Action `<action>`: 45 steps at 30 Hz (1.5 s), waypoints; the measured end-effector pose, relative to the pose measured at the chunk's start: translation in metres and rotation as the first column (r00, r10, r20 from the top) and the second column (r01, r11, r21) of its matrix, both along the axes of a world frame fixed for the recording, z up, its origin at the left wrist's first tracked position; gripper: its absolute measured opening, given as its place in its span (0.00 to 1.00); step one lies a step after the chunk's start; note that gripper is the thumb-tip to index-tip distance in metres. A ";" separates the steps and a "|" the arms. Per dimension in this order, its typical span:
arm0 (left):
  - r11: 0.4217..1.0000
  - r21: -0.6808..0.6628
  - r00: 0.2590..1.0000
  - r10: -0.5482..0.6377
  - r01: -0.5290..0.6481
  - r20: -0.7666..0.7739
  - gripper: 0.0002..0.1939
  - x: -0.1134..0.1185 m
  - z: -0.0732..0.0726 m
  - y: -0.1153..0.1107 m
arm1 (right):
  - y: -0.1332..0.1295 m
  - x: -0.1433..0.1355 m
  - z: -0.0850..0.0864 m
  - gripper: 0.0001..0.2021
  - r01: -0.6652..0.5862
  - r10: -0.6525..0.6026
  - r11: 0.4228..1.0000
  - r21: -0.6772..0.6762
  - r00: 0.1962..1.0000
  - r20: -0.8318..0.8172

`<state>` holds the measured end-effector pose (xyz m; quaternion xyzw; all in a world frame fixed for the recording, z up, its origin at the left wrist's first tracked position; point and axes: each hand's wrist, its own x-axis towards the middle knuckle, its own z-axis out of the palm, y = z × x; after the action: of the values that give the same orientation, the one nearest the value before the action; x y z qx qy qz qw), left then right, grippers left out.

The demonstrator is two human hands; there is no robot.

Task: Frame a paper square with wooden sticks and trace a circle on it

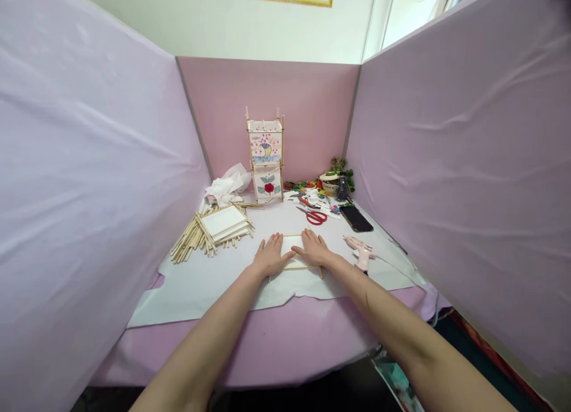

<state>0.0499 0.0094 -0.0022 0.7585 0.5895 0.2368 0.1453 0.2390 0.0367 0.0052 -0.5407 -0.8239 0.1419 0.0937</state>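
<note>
Left arm (214,329): reaches forward from the lower edge of the view, slanting inward, bare to the hand.
Right arm (388,314): mirrors it from the other side, also bare, slanting inward over the near edge of the desk (294,332).
Left hand (269,256): palm down and flattened, fingers extended and pointing away from the person, thumb turned inward; it lies over the left side of the framed panel.
Right hand (313,248): palm down too, fingers stretched forward and slightly leftward, thumb pointing at the other; it covers much of the panel's right side.
Thumbs: nearly meeting above the middle; whether they touch, I cannot tell.
Framed panel (291,243): white and flat, edged with thin, pale tan sticks; one runs along the far edge, another along the near edge, and stick ends poke out at both near corners.
Panel's place: beneath both hands, on the white sheet (209,299) near the front of the desk.
Left of the hands: a stack of similar white panels (225,220) resting on a heap of loose sticks (188,242).
Right of the hands: a pale pink glue gun (362,251), with a black phone (355,219) beyond it.
Farther back: red-handled scissors (316,218) and a two-tier stick tower (266,147) with painted panels, a moon above and a red flower below.
</note>
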 end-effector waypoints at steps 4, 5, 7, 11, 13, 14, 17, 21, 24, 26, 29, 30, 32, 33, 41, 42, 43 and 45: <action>0.991 0.096 0.986 0.081 -0.096 0.149 0.24 -0.005 0.003 -0.003 | -0.008 -0.009 0.012 0.39 -0.078 0.081 0.994 0.072 0.996 -0.044; 0.986 0.113 0.977 0.102 -0.125 0.188 0.24 -0.006 0.002 -0.004 | -0.010 -0.013 0.013 0.38 -0.116 0.121 0.990 0.078 0.991 -0.052; 0.977 0.129 0.956 0.133 -0.171 0.261 0.23 -0.009 -0.002 -0.005 | -0.013 -0.021 0.011 0.37 -0.189 0.193 0.980 0.064 0.979 -0.060; 0.976 0.096 0.917 0.146 -0.195 0.372 0.23 -0.015 -0.012 -0.005 | -0.011 -0.030 0.003 0.35 -0.276 0.275 0.961 -0.008 0.959 -0.061; 0.979 0.077 0.903 0.142 -0.188 0.406 0.22 -0.017 -0.016 -0.003 | -0.011 -0.031 0.002 0.34 -0.288 0.287 0.958 -0.011 0.956 -0.063; 0.980 0.072 0.897 0.140 -0.186 0.419 0.22 -0.018 -0.018 -0.002 | -0.011 -0.031 0.003 0.33 -0.290 0.290 0.957 0.003 0.955 -0.067; 0.980 0.068 0.883 0.137 -0.186 0.449 0.22 -0.019 -0.019 -0.002 | -0.015 -0.032 0.007 0.29 -0.313 0.317 0.948 0.058 0.945 -0.080; 0.983 0.077 0.887 0.115 -0.166 0.447 0.21 -0.019 -0.017 -0.005 | -0.019 -0.035 0.008 0.25 -0.363 0.373 0.926 0.106 0.922 -0.103; 0.984 0.083 0.895 0.109 -0.160 0.433 0.21 -0.019 -0.015 -0.006 | -0.018 -0.035 0.006 0.26 -0.347 0.369 0.924 0.160 0.919 -0.140; 0.983 0.087 0.898 0.112 -0.163 0.425 0.21 -0.019 -0.015 -0.007 | -0.018 -0.034 0.004 0.26 -0.362 0.387 0.917 0.168 0.909 -0.155; 0.982 0.097 0.903 0.109 -0.163 0.415 0.20 -0.019 -0.014 -0.007 | -0.022 -0.031 0.002 0.26 -0.340 0.369 0.924 0.175 0.912 -0.179; 0.982 0.099 0.905 0.108 -0.163 0.412 0.20 -0.018 -0.013 -0.007 | -0.024 -0.030 0.001 0.26 -0.307 0.340 0.934 0.184 0.921 -0.191; 0.982 0.100 0.907 0.106 -0.160 0.407 0.20 -0.018 -0.012 -0.007 | -0.028 -0.028 0.002 0.25 -0.245 0.285 0.950 0.195 0.935 -0.210; 0.982 0.099 0.908 0.107 -0.160 0.405 0.20 -0.017 -0.011 -0.008 | -0.030 -0.026 0.003 0.24 -0.225 0.265 0.955 0.195 0.940 -0.215; 0.964 0.116 0.907 0.179 -0.239 0.380 0.19 -0.017 -0.010 -0.008 | -0.047 0.043 0.025 0.22 0.385 -0.314 0.894 0.230 0.903 -0.291; 0.957 0.126 0.904 0.196 -0.261 0.379 0.18 -0.018 -0.010 -0.008 | -0.052 0.058 0.025 0.22 0.489 -0.426 0.846 0.212 0.859 -0.283; 0.950 0.137 0.901 0.211 -0.280 0.379 0.18 -0.018 -0.010 -0.008 | -0.057 0.073 0.023 0.23 0.580 -0.528 0.792 0.190 0.807 -0.265; 0.937 0.164 0.897 0.230 -0.309 0.378 0.18 -0.018 -0.010 -0.009 | -0.066 0.097 0.018 0.25 0.707 -0.677 0.694 0.137 0.705 -0.213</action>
<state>0.0318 0.0004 -0.0119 0.6256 0.6237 0.4505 0.1293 0.3362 -0.0294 0.0230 -0.7865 -0.5598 0.0481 0.2564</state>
